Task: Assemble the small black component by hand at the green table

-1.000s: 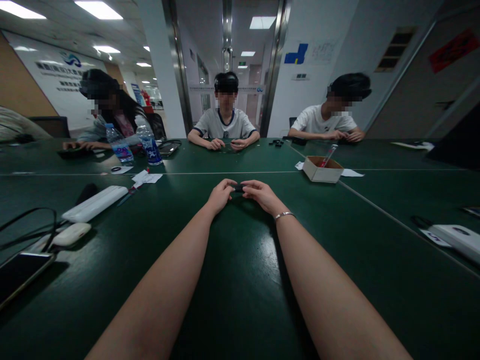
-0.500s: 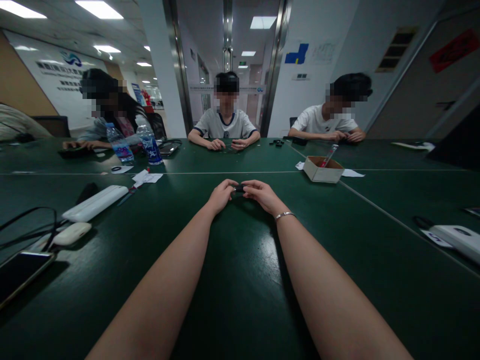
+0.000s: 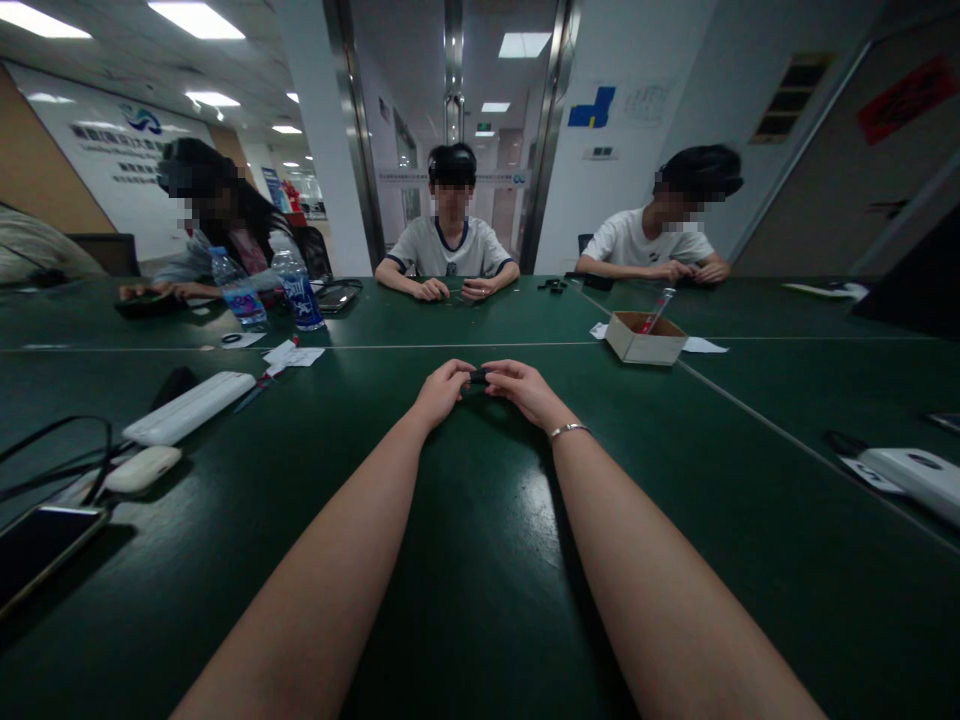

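My left hand [image 3: 441, 390] and my right hand [image 3: 525, 388] meet over the middle of the dark green table [image 3: 480, 560]. Both are closed, pinching a small black object [image 3: 478, 377] between their fingertips; what it is I cannot make out. A thin silver bracelet [image 3: 567, 430] sits on my right wrist. Both forearms stretch out along the tabletop towards the hands.
A small cardboard box [image 3: 643, 338] with a pen stands at the right. Two water bottles [image 3: 298, 290], a white case [image 3: 189, 406], a white mouse [image 3: 142, 468], cables and a phone [image 3: 41, 548] lie on the left. Three people sit across the table. A white device [image 3: 911, 472] lies far right.
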`<state>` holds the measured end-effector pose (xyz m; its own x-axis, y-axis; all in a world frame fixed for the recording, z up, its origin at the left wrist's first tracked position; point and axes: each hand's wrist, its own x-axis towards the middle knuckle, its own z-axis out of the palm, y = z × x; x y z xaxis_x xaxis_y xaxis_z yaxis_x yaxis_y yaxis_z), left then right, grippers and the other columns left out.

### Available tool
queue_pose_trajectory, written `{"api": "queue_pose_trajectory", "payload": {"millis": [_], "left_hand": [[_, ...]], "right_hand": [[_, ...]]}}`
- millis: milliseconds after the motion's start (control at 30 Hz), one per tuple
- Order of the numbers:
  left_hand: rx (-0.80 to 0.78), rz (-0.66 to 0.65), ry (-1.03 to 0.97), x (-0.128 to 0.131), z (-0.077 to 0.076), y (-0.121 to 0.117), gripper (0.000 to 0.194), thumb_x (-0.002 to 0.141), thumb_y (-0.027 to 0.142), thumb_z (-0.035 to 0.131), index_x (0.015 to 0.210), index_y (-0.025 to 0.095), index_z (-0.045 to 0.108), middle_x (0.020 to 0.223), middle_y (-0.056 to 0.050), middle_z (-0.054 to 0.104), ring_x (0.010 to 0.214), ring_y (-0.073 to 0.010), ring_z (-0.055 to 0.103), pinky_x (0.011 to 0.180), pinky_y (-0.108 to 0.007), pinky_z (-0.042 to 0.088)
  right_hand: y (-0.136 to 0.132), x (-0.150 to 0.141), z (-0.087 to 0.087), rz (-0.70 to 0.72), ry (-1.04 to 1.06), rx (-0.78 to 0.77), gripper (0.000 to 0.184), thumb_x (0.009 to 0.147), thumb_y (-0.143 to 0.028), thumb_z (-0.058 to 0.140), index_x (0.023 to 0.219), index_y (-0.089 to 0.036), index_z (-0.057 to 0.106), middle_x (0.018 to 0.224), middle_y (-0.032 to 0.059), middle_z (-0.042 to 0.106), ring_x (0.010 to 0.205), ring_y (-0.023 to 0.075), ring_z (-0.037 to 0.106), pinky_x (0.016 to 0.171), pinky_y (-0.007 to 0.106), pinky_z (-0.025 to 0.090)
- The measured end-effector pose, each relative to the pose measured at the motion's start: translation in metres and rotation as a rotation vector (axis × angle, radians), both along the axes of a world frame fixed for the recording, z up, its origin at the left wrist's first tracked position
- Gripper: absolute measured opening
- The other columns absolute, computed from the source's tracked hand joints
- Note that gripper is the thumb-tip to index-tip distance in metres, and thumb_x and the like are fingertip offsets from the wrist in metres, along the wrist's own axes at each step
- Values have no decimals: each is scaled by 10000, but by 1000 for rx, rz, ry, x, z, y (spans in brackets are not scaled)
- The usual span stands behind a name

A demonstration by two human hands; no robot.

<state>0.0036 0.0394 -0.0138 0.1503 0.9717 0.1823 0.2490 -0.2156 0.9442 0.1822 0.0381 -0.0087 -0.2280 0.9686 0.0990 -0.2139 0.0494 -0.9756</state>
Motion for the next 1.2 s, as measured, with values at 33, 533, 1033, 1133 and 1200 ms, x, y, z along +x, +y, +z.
{"api": "queue_pose_trajectory", "payload": {"millis": [33, 533, 1033, 1133, 1200], "left_hand": [[10, 5, 2, 0, 0, 0, 250, 785, 248, 495, 983, 189, 637, 754, -4, 568, 563, -98, 482, 502, -200, 369], [-2, 1, -24, 1, 3, -3, 249, 809, 227, 445, 965, 181, 633, 719, -8, 577, 530, -95, 472, 486, -196, 367], [20, 62, -140, 2, 5, -3, 207, 827, 360, 588, 872, 158, 575, 638, 27, 527, 508, -71, 441, 493, -183, 361], [10, 40, -131, 2, 3, -1, 242, 796, 389, 633, 839, 156, 581, 641, 20, 540, 527, -79, 452, 500, -193, 365], [16, 32, -113, 2, 2, 0, 265, 776, 409, 654, 821, 155, 588, 644, 16, 550, 541, -84, 463, 508, -199, 366]], "right_hand": [[0, 0, 0, -2, -4, -1, 237, 698, -109, 774, 920, -143, 699, 841, 43, 686, 646, 106, 641, 661, 223, 532], [1, 0, 0, 6, -10, 1, 231, 711, -108, 769, 928, -151, 701, 831, 40, 684, 666, 117, 648, 680, 234, 552], [4, -6, -3, 91, -182, 45, 297, 617, -75, 816, 828, -146, 620, 704, 12, 683, 604, 137, 672, 586, 220, 560], [6, -9, -4, 80, -253, 74, 303, 591, -38, 800, 771, -152, 585, 690, 1, 671, 585, 127, 662, 567, 212, 550], [7, -11, -5, 43, -314, 92, 312, 583, -25, 793, 750, -155, 563, 666, -11, 653, 539, 113, 637, 506, 189, 511]]}}
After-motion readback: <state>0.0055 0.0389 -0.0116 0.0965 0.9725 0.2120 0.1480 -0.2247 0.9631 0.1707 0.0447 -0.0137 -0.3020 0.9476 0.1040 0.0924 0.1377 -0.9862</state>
